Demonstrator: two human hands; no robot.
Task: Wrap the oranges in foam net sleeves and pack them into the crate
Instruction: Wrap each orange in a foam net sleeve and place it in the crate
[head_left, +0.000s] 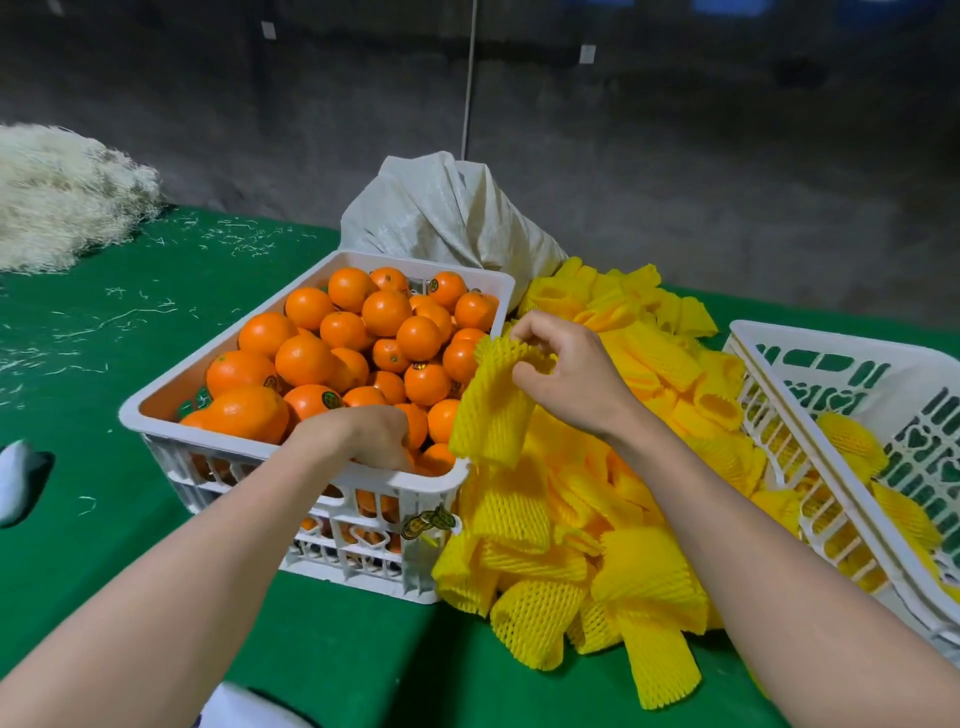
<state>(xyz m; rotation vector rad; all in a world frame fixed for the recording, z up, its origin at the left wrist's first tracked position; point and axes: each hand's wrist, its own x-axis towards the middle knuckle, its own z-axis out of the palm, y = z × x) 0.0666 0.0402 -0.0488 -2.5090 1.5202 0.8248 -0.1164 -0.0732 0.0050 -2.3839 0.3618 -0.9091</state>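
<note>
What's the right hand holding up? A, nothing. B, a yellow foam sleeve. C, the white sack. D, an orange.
B: the right hand pinches the top end of a yellow foam sleeve, which hangs above the pile.

Woven sack (447, 218) at back; fibre heap (57, 197) far left (strands (244, 244) strewn on green cloth (130, 519)).

A yellow foam net sleeve (491, 410) is hanging from the right fingers (524, 332), pinched at its top edge. More sleeves (597, 519) are lying heaped beneath them. Glossy oranges (363, 338) are filling a white crate (322, 462) around the left fingers (384, 447). To the right of the right fingers, a second white crate (831, 353) is holding sleeved fruit (852, 441).
</note>
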